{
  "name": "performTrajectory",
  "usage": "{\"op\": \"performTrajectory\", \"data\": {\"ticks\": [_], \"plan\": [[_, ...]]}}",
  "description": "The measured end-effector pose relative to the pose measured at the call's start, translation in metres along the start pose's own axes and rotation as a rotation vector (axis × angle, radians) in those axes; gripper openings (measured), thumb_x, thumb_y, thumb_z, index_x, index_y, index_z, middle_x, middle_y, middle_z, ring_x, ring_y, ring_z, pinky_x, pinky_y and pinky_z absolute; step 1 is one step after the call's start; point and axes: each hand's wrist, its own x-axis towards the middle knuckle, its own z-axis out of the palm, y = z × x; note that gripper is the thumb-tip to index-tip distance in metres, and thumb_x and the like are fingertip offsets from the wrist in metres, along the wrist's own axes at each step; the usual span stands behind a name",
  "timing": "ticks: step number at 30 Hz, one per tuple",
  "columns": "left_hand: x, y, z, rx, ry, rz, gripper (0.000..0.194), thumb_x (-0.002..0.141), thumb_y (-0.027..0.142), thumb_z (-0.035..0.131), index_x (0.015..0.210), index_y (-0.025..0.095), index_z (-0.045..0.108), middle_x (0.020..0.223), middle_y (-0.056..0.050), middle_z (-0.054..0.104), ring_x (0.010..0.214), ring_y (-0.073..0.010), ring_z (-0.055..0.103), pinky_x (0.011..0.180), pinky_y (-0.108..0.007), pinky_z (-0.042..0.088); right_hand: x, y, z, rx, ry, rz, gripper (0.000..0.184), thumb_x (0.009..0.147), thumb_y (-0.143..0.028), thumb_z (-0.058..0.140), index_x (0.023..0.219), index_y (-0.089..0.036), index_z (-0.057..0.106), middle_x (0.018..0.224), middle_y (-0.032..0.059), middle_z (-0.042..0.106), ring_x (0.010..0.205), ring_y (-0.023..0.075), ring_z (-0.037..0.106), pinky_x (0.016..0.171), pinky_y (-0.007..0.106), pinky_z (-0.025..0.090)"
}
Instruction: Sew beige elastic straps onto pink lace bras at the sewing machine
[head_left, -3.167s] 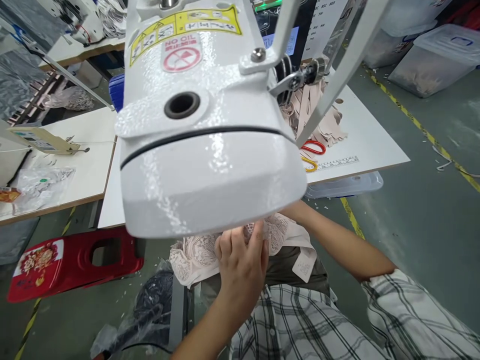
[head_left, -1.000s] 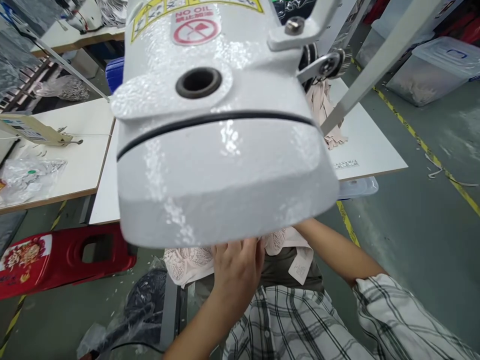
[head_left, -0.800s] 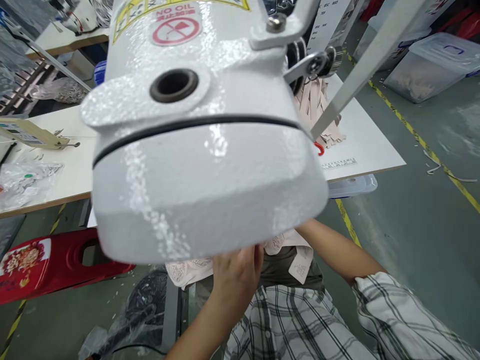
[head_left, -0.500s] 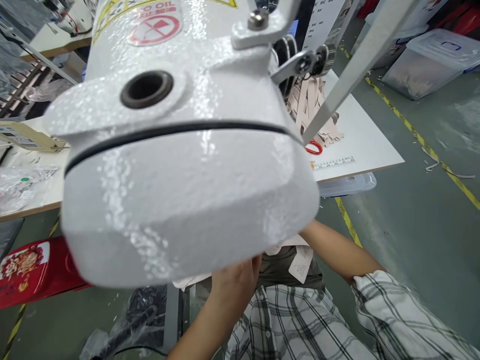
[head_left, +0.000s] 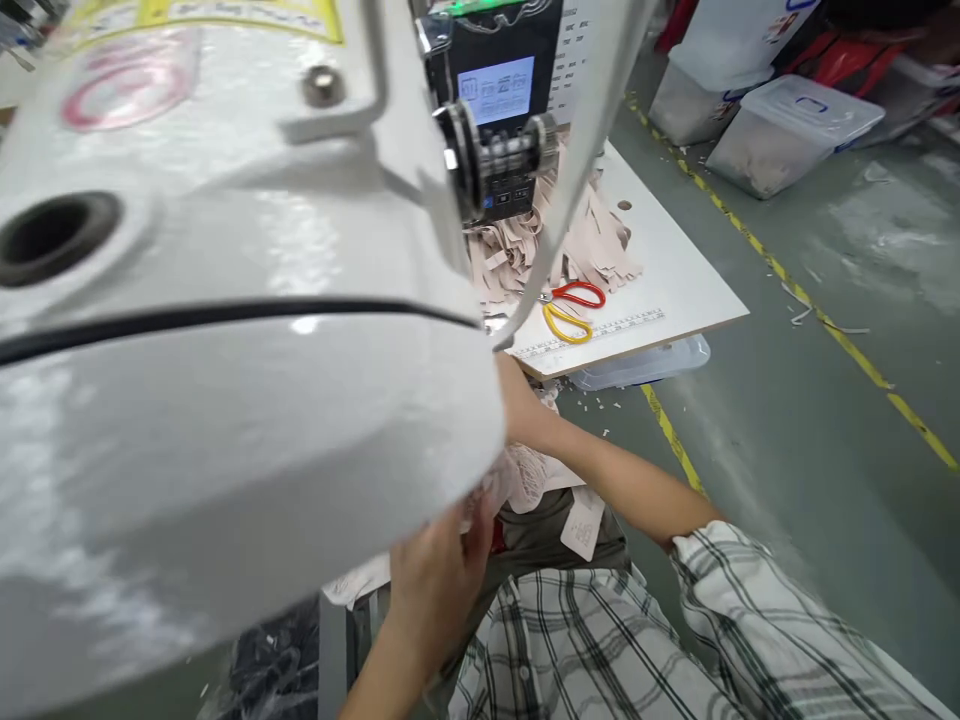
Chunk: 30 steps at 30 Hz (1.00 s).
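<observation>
The white sewing machine head [head_left: 225,400] fills the left and middle of the view, very close to the camera. Below its edge, my left hand [head_left: 435,580] rests on pale pink lace fabric [head_left: 525,478]; its fingertips run under the machine and are hidden. My right forearm [head_left: 600,470] reaches in from the right under the machine, and that hand is out of sight. A white tag [head_left: 581,522] hangs from the fabric over my lap.
A white table [head_left: 675,290] behind the machine carries pink fabric strips [head_left: 592,245], red scissors [head_left: 577,293] and yellow scissors [head_left: 566,325]. A control screen [head_left: 495,90] glows at top. Clear plastic bins [head_left: 787,130] stand on the floor at right, by yellow floor tape [head_left: 825,320].
The view has swung so the machine head now covers far more of the frame. My left hand stays on the lace, with more of it hidden under the machine.
</observation>
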Motion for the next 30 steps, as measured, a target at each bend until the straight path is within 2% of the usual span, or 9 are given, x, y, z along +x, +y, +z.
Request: {"op": "performTrajectory", "data": {"ticks": [3, 6, 9, 12, 15, 17, 21, 24, 30], "plan": [[-0.003, -0.012, 0.002, -0.042, 0.110, -0.107, 0.032, 0.095, 0.031, 0.054, 0.124, 0.020, 0.060, 0.111, -0.014, 0.065, 0.109, -0.0286, 0.060, 0.094, -0.041, 0.046, 0.000, -0.001, 0.000, -0.007, 0.019, -0.008, 0.016, 0.080, -0.013, 0.057, 0.093, -0.016, 0.065, 0.106, 0.0070, 0.057, 0.092, 0.0203, 0.058, 0.077, 0.032, 0.048], [-0.008, -0.028, 0.008, -0.147, 0.157, -0.340, 0.033, 0.096, 0.040, 0.051, 0.117, 0.019, 0.062, 0.100, -0.010, 0.065, 0.100, -0.0261, 0.062, 0.088, -0.037, 0.049, 0.001, 0.001, 0.003, -0.030, 0.022, -0.018, 0.018, 0.080, -0.011, 0.059, 0.096, -0.016, 0.066, 0.110, 0.0090, 0.058, 0.096, 0.0209, 0.060, 0.075, 0.029, 0.046], [-0.009, -0.042, 0.015, -0.338, 0.079, -0.537, 0.037, 0.096, 0.048, 0.044, 0.111, 0.020, 0.063, 0.100, -0.008, 0.066, 0.098, -0.0244, 0.062, 0.090, -0.035, 0.048, 0.002, 0.003, 0.005, -0.054, 0.030, -0.017, 0.013, 0.084, -0.017, 0.059, 0.095, -0.017, 0.066, 0.106, 0.0085, 0.059, 0.089, 0.0198, 0.059, 0.069, 0.028, 0.043], [-0.007, -0.051, 0.018, -0.409, -0.011, -0.642, 0.038, 0.094, 0.053, 0.045, 0.094, 0.021, 0.065, 0.088, -0.005, 0.066, 0.088, -0.0234, 0.061, 0.087, -0.035, 0.049, 0.002, 0.005, 0.007, -0.058, 0.037, -0.030, 0.011, 0.087, -0.022, 0.059, 0.094, -0.018, 0.066, 0.106, 0.0084, 0.060, 0.085, 0.0190, 0.059, 0.066, 0.028, 0.041], [-0.004, -0.052, 0.018, -0.448, -0.042, -0.686, 0.034, 0.090, 0.052, 0.050, 0.081, 0.022, 0.063, 0.070, -0.001, 0.061, 0.071, -0.0207, 0.057, 0.079, -0.032, 0.050, 0.002, 0.007, 0.008, -0.069, 0.042, -0.040, 0.014, 0.087, -0.022, 0.059, 0.097, -0.017, 0.067, 0.109, 0.0094, 0.059, 0.089, 0.0201, 0.060, 0.066, 0.029, 0.041], [-0.002, -0.049, 0.016, -0.457, -0.025, -0.705, 0.032, 0.088, 0.051, 0.053, 0.075, 0.022, 0.061, 0.065, 0.000, 0.059, 0.067, -0.0196, 0.056, 0.077, -0.031, 0.051, 0.002, 0.009, 0.008, -0.069, 0.062, -0.055, 0.016, 0.086, -0.019, 0.059, 0.100, -0.017, 0.067, 0.112, 0.0095, 0.059, 0.093, 0.0210, 0.060, 0.069, 0.029, 0.042], [0.005, -0.038, 0.012, -0.443, 0.053, -0.743, 0.028, 0.084, 0.049, 0.058, 0.075, 0.023, 0.060, 0.064, 0.001, 0.058, 0.064, -0.0186, 0.056, 0.072, -0.030, 0.051, 0.002, 0.011, 0.009, -0.079, 0.081, -0.072, 0.020, 0.084, -0.016, 0.058, 0.103, -0.018, 0.066, 0.113, 0.0086, 0.060, 0.093, 0.0204, 0.060, 0.069, 0.028, 0.043], [0.010, -0.031, 0.009, -0.439, 0.052, -0.768, 0.025, 0.082, 0.047, 0.061, 0.077, 0.022, 0.060, 0.061, 0.003, 0.056, 0.056, -0.0160, 0.053, 0.069, -0.028, 0.052, 0.002, 0.012, 0.008, -0.074, 0.081, -0.067, 0.021, 0.083, -0.016, 0.059, 0.102, -0.018, 0.066, 0.113, 0.0082, 0.061, 0.091, 0.0197, 0.059, 0.070, 0.027, 0.043], [0.017, -0.027, 0.007, -0.399, 0.104, -0.726, 0.025, 0.078, 0.047, 0.063, 0.077, 0.022, 0.059, 0.063, 0.002, 0.060, 0.056, -0.0155, 0.056, 0.070, -0.029, 0.055, 0.002, 0.012, 0.006, -0.002, 0.106, -0.093, 0.022, 0.078, -0.010, 0.058, 0.097, -0.018, 0.067, 0.112, 0.0056, 0.062, 0.096, 0.0206, 0.059, 0.076, 0.027, 0.045]]}}
